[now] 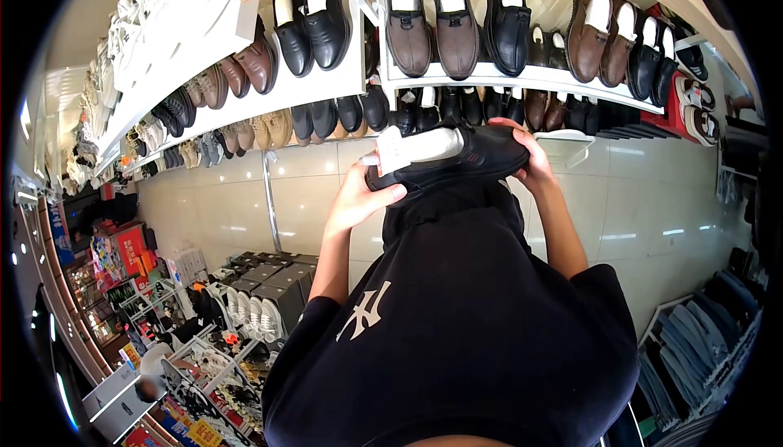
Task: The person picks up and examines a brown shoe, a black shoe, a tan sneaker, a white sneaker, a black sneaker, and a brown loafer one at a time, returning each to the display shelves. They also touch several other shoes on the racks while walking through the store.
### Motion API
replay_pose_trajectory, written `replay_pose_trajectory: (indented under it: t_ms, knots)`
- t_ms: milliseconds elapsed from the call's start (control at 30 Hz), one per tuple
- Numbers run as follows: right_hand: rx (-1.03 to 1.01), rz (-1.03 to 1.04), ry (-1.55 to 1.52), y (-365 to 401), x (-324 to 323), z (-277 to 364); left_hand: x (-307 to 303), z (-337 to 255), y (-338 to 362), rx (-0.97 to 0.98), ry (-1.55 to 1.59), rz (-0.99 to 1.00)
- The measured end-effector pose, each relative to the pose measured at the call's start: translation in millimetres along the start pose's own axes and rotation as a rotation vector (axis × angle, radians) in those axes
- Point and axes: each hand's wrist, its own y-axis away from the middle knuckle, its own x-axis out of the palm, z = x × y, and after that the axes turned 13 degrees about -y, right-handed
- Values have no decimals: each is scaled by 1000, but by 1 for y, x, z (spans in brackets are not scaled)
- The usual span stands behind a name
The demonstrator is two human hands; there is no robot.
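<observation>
A person's left hand [355, 198] and right hand [535, 161] are holding a low black leather shoe [493, 152].
The left is gripping the heel end, beside a white paper tag [393, 152]; the right is clasping the toe. White stuffing [436, 145] is filling the opening. Beyond, brown and black leather shoes [457, 39] are lining white shelves [326, 86] above a glossy pale tiled floor [636, 194].
</observation>
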Motion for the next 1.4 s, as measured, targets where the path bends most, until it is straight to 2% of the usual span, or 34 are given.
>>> replay_pose_trajectory:
  t_ms: [33, 67, 133, 200, 300, 333, 400, 433, 467, 533, 567, 600, 667, 767, 867, 933, 1000, 1067, 1133, 1167, 1267, 1300, 1333, 1400]
  knots:
    - [-61, 17, -76, -3, -1, -4, 0, 6, -1, -1, 1, -1]
    - [-121, 36, -152, -5, -1, -8, 1, 18, -4, 92, 1, -89]
    - [-128, 51, -186, -6, 7, -10, -1, 27, -6, 207, -15, -226]
    - [-165, 60, -281, -6, 19, -10, -7, 25, -2, 191, 55, -212]
    - [-201, 87, -281, -10, 34, -8, -14, 19, 2, 269, 73, -250]
    - [-199, 87, -279, -11, 35, -6, -16, 13, 7, 205, 62, -246]
    - [-126, 84, -242, -18, 36, -1, -19, 15, 4, 198, 90, -270]
    - [-125, 72, -296, -23, 35, -2, -24, 28, 1, 185, 87, -191]
    - [-126, 60, -352, -27, 32, -2, -21, 40, -5, 205, 108, -195]
    - [-139, 302, -355, -24, 33, 7, -10, 48, -7, 46, 357, -148]
    - [-160, 187, -228, -21, 35, 11, -3, 50, -6, 42, 358, -143]
    - [-163, 182, -229, -22, 32, 12, 5, 52, -5, 30, 396, -182]
    - [-138, 126, 9, -24, 23, 15, 17, 56, -5, 18, 461, -228]
    - [-89, 99, -54, -25, 13, 14, 24, 60, -5, 19, 467, -214]
    - [-57, 88, -52, -26, 3, 11, 25, 65, -6, 2, 388, -216]
    - [-53, 97, -41, -23, 11, 13, 23, 70, -10, 60, 337, -335]
    - [11, -64, 111, -19, 22, 16, 17, 69, -9, 104, 243, -355]
    - [65, -66, 154, -20, 11, 14, 15, 66, -7, 145, 146, -366]
    - [161, -199, 275, -22, 0, 14, 14, 49, -6, 159, 27, -307]
    - [215, -151, 307, -21, -7, 17, 13, 54, -9, 166, 49, -286]
    - [118, -185, 420, -15, -19, 13, 14, 47, -13, 166, 36, -273]
    - [-22, -40, 481, -13, -20, 15, 13, 48, -15, 172, 21, -273]
    - [-169, 22, 653, -10, -22, 20, 17, 45, -19, 192, 18, -303]
    - [-153, 145, 691, -1, -22, 25, 12, 49, -21, 141, -23, -187]
